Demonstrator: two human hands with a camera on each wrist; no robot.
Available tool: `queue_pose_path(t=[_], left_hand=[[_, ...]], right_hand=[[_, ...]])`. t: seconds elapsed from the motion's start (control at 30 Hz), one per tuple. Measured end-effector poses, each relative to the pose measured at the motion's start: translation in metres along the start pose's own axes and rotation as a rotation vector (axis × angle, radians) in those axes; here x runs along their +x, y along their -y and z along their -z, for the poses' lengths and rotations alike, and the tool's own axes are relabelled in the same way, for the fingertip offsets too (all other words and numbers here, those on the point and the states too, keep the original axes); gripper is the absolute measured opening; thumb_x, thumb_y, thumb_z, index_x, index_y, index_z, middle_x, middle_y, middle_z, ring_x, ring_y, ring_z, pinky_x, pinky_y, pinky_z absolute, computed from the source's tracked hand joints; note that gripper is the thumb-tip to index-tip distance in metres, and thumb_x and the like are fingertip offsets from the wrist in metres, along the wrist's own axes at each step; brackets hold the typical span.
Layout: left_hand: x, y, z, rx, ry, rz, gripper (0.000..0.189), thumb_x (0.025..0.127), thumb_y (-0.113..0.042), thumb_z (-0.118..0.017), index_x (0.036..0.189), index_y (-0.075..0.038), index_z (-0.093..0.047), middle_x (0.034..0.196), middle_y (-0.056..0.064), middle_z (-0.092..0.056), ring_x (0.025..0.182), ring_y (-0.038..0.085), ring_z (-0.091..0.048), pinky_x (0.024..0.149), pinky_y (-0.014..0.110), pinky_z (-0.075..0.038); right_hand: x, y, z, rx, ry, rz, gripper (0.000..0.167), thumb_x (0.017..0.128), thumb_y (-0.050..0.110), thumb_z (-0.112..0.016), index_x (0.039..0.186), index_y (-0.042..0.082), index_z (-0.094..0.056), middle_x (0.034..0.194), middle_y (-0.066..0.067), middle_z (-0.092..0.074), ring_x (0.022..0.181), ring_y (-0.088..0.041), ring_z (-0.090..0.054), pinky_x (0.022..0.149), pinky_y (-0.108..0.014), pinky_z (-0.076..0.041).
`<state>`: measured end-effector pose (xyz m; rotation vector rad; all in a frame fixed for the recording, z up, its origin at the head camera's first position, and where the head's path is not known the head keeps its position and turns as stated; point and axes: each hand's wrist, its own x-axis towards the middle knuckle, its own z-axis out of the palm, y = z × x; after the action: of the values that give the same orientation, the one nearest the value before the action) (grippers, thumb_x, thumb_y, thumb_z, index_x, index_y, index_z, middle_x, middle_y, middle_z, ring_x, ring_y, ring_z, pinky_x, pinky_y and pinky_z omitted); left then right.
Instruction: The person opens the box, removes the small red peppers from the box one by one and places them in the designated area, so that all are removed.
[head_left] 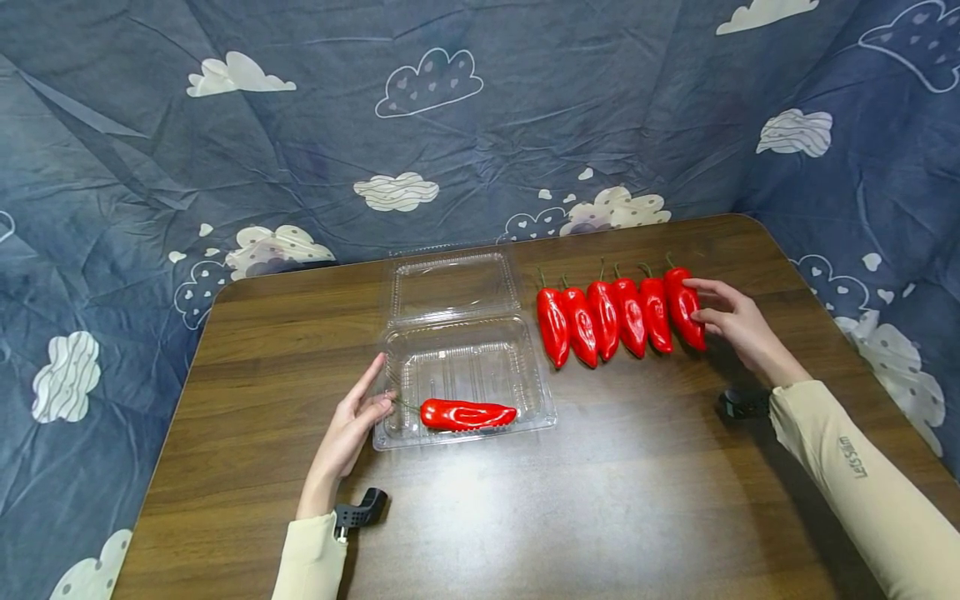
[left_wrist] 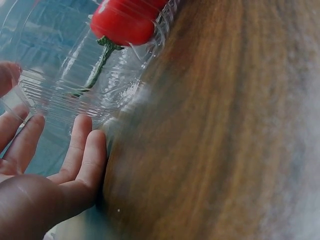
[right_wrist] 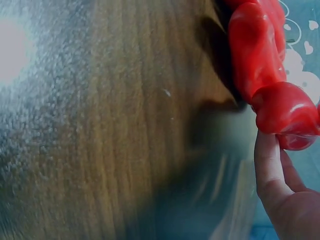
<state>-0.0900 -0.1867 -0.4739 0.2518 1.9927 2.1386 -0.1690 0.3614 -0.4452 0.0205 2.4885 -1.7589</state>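
Observation:
A clear plastic clamshell container (head_left: 465,371) lies with its lid folded back on the table, one long red pepper (head_left: 467,415) in its near side, stem to the left. My left hand (head_left: 352,429) touches the container's left rim, thumb over the edge and fingers along the outside, as the left wrist view shows. Right of the container, several red peppers stand in a row, stems away from me. At the row's right end, my right hand (head_left: 738,329) grips the last pepper (head_left: 682,307) between thumb and fingers. In the right wrist view, that pepper (right_wrist: 285,112) sits over the fingertips.
The brown wooden table (head_left: 585,500) has a back edge close behind the lid (head_left: 453,287). A blue cloth (head_left: 480,150) with clouds hangs behind and at both sides. The nearest neighbour in the row is another red pepper (head_left: 656,315). Both wrists wear dark camera mounts.

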Motion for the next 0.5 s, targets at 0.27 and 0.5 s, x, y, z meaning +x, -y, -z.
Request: queue_pose_path(t=[0.27, 0.5], left_hand=[[0.0005, 0.0010, 0.0005, -0.009, -0.004, -0.001, 0.066, 0.094, 0.002, -0.048, 0.153, -0.008, -0.019, 0.158, 0.009, -0.012, 0.124, 0.040, -0.039, 0.095, 0.027, -0.043], [0.0001, 0.0015, 0.0008, -0.007, -0.006, 0.002, 0.066, 0.094, 0.002, -0.048, 0.153, -0.008, -0.019, 0.159, 0.008, -0.012, 0.124, 0.039, -0.040, 0.095, 0.027, -0.043]], right_hand=[[0.0015, -0.0051, -0.0034, -0.047, 0.005, -0.009, 0.048, 0.096, 0.001, -0.047, 0.142, 0.006, -0.039, 0.130, -0.018, -0.039, 0.099, -0.003, -0.048, 0.074, -0.012, -0.048], [0.0015, -0.0081, -0.0055, -0.068, 0.016, -0.024, 0.049, 0.096, 0.002, -0.048, 0.143, 0.001, -0.035, 0.133, -0.026, -0.037, 0.097, -0.002, -0.048, 0.074, -0.011, -0.048]])
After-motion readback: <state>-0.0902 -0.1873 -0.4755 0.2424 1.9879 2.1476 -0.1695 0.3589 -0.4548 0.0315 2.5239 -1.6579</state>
